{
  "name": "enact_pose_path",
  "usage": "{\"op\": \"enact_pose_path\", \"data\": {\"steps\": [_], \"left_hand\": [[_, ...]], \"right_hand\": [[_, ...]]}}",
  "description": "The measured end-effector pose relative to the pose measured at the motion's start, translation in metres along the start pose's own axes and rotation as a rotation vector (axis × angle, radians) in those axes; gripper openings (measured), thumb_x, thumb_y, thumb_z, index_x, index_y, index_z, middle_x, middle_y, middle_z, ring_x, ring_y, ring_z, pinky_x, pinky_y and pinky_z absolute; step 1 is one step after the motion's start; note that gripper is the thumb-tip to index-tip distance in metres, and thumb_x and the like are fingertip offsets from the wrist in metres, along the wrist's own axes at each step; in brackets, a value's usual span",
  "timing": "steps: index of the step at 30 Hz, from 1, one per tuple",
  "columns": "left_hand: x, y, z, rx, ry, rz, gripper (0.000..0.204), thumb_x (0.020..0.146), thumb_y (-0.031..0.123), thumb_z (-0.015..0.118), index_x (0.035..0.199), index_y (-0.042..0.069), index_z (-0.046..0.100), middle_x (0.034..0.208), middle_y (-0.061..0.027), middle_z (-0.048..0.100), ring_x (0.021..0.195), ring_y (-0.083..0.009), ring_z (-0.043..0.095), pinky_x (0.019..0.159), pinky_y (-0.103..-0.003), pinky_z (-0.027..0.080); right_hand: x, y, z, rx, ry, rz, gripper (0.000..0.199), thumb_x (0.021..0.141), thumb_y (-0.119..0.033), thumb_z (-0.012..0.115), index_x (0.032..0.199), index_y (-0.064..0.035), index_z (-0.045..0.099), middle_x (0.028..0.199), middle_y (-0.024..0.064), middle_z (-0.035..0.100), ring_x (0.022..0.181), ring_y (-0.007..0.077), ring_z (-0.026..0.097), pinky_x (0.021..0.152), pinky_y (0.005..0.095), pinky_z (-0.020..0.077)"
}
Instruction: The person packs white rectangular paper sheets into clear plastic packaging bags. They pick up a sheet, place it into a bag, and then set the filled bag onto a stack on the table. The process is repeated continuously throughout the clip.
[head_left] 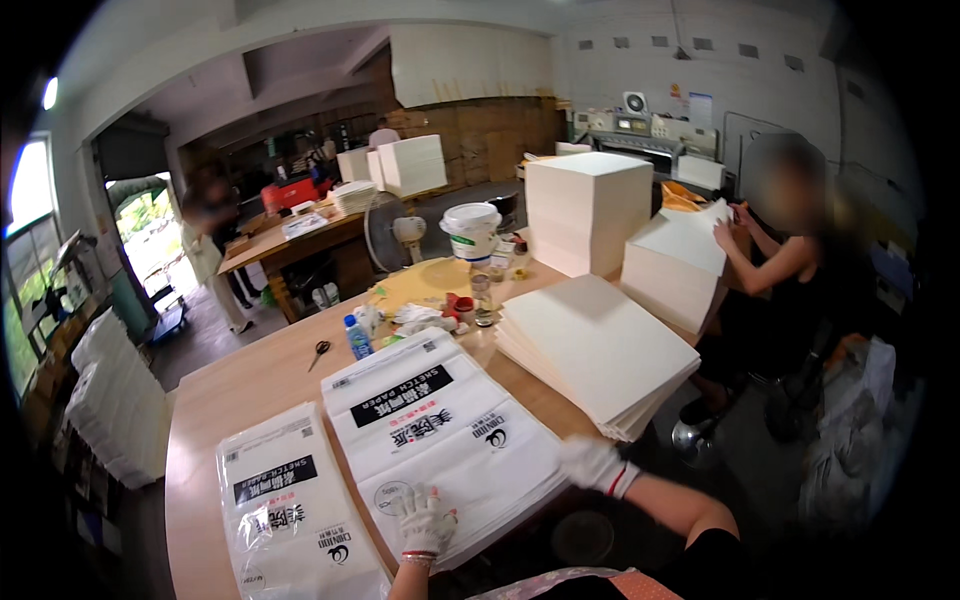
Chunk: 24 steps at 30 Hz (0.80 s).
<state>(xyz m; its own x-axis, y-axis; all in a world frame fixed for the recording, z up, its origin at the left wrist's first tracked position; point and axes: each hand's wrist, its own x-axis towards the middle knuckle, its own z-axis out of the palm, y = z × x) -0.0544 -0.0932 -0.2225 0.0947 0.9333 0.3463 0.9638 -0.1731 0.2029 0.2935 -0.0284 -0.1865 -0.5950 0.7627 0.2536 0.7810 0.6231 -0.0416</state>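
1. The left hand [427, 520], in a white work glove, lies at the lower centre of the frame with its fingers spread flat on a stack of printed plastic bags [440, 440]; it pinches nothing.
2. The right hand [592, 463], also gloved, sits right of centre at the stack's right edge, fingers loosely curled against the edge; whether it grips a bag I cannot tell.
3. That stack of white bags with black label bars lies on the wooden table [250, 385], reaching from the middle of the frame down to the hands.
4. A second, smaller pile of the same bags [290, 510] lies just beside it at the lower left, apart from both hands.
5. A stack of cream paper sheets [600, 345] rests right of centre, near the right hand and not touching it.
6. Taller white paper blocks [588, 210] stand behind it in the upper centre.
7. A pair of scissors [319, 352], a small blue-capped bottle [357, 337] and a white bucket [471, 231] sit further up the table, well apart from the hands.
8. Another person [790, 250] at the upper right handles a paper block [678, 262].
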Motion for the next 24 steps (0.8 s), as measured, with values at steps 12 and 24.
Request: {"op": "enact_pose_path", "data": {"steps": [12, 24], "left_hand": [[-0.048, 0.119, -0.042, -0.817, -0.447, -0.228, 0.032, 0.087, 0.018, 0.050, 0.115, 0.003, 0.056, 0.109, -0.0192, 0.059, 0.104, -0.0310, 0.055, 0.092, -0.038, 0.042], [0.089, 0.223, 0.070, -2.852, -0.994, -0.164, 0.034, 0.089, 0.025, 0.055, 0.115, 0.003, 0.048, 0.119, -0.0139, 0.052, 0.104, -0.0262, 0.055, 0.091, -0.043, 0.047]], "right_hand": [[-0.009, 0.153, 0.005, 0.313, -0.160, 0.413, 0.043, 0.081, -0.042, 0.060, 0.113, -0.0143, 0.051, 0.094, 0.0165, 0.061, 0.083, 0.0337, 0.061, 0.073, 0.0434, 0.0493], [-0.033, 0.043, -0.102, 0.291, 0.320, -0.231, 0.017, 0.081, -0.021, 0.054, 0.089, -0.0122, 0.065, 0.076, 0.0083, 0.062, 0.074, 0.0259, 0.061, 0.066, 0.0356, 0.0488]]}}
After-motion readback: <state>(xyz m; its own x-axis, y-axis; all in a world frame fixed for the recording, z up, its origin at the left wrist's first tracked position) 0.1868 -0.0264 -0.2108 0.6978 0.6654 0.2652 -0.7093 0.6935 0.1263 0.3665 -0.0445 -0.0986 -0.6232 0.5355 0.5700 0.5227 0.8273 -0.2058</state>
